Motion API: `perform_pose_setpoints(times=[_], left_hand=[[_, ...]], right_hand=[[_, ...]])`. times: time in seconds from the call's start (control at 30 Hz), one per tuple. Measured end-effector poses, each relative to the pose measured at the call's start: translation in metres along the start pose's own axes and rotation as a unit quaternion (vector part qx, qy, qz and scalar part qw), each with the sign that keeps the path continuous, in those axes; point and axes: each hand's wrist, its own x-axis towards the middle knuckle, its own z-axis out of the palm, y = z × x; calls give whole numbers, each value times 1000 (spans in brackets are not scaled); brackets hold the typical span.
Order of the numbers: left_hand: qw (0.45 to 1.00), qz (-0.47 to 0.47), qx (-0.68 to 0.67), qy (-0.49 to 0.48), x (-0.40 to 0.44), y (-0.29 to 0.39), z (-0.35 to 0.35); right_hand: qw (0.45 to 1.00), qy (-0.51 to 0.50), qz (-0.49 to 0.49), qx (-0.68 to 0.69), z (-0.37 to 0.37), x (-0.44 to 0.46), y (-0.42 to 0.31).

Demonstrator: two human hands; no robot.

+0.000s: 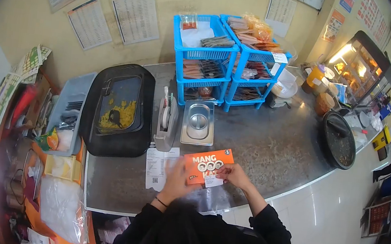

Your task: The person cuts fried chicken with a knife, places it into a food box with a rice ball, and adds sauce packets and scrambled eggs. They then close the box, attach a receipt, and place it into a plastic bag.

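Note:
An orange cardboard food box with white lettering sits on the metal counter in front of me. My left hand, with a dark band at the wrist, grips the box at its left side; its fingers are slightly blurred. At the lower right of the box, my right hand pinches a small white label, which lies against the front of the box. A printed receipt lies flat on the counter, just left of my left hand. Beyond the box stands a lidded steel container.
A grey tape dispenser stands beside a black tray holding yellow food. Blue tiered racks hold packets against the wall. A round black pan sits near the counter's right edge, with a lit food display behind.

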Motion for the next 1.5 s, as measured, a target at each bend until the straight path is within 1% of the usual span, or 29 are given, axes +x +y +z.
perform_pose_setpoints(times=[0.07,0.1,0.13,0.2,0.3,0.37,0.4,0.57,0.67,0.7,0.77,0.8,0.87,0.9,0.93,0.97,1.0,1.07,1.1,1.17,1.2,1.23,1.27,1.3,1.33,1.37,1.4,1.47,1.5], left_hand=[[991,50,-3,-122,5,21,-3],[991,52,10,-125,3,20,4],[990,55,24,-129,1,17,13],[990,53,23,-126,-3,11,28],[992,44,-8,-114,-6,11,33],[993,51,-10,-110,-6,10,34],[992,51,-40,-106,-8,6,37],[974,34,-211,-74,-11,-5,45],[970,8,-236,-62,-15,-7,51],[970,18,-233,-67,-16,-8,53],[974,21,-217,-61,-19,-12,59],[929,-25,-356,-102,-22,-21,88],[925,-16,-376,-54,-22,-26,106],[968,31,-249,3,-22,-20,85],[980,8,-200,-2,-26,-10,56],[988,-13,-154,-9,-32,-8,28],[992,-50,-117,26,-49,-22,8],[990,-104,-50,86,-85,-48,-28],[975,-148,-3,164,-116,-75,-46],[911,-256,127,297,-183,-118,-100],[868,-334,140,339,-217,-124,-141],[820,-422,151,356,-256,-141,-167],[801,-384,332,317,-294,-151,-198],[714,-431,275,478,-306,-150,-226],[693,-465,282,473,-329,-160,-245],[671,-498,288,468,-351,-170,-261],[673,-510,278,457,-366,-177,-272],[677,-534,259,435,-387,-188,-288],[675,-539,252,435,-395,-192,-293]], right_hand=[[995,20,-10,-96,3,3,2],[989,30,-15,-144,4,4,2],[970,47,-50,-232,7,3,0],[905,80,-119,-400,13,-2,-9],[795,124,-244,-541,14,-14,-31],[812,-37,-285,-508,5,-4,-10],[812,-117,-301,-486,1,0,1],[782,-163,-309,-517,10,10,-5],[769,-176,-315,-527,25,15,-7],[765,-180,-322,-528,31,15,-8],[763,-185,-290,-547,34,13,-9],[755,-197,-287,-555,37,16,-11],[769,-163,-330,-523,36,23,2],[742,-152,-345,-554,37,23,0],[746,-153,-340,-552,39,20,-7],[733,-165,-284,-596,37,21,-4],[751,-176,-287,-568,32,31,9],[711,-235,-186,-636,41,31,-13],[700,-275,-176,-635,65,37,-34],[676,-343,-144,-636,136,36,-78],[726,-298,-237,-573,186,36,-88],[802,-349,-315,-368,246,33,-110],[782,-405,-368,-298,307,31,-126],[770,-438,-389,-252,366,30,-135],[730,-469,-445,-222,425,33,-143],[723,-509,-440,-157,484,40,-141],[699,-451,-535,-146,546,52,-122],[644,-445,-600,-164,649,75,-111],[588,-461,-607,-271,686,91,-110]])
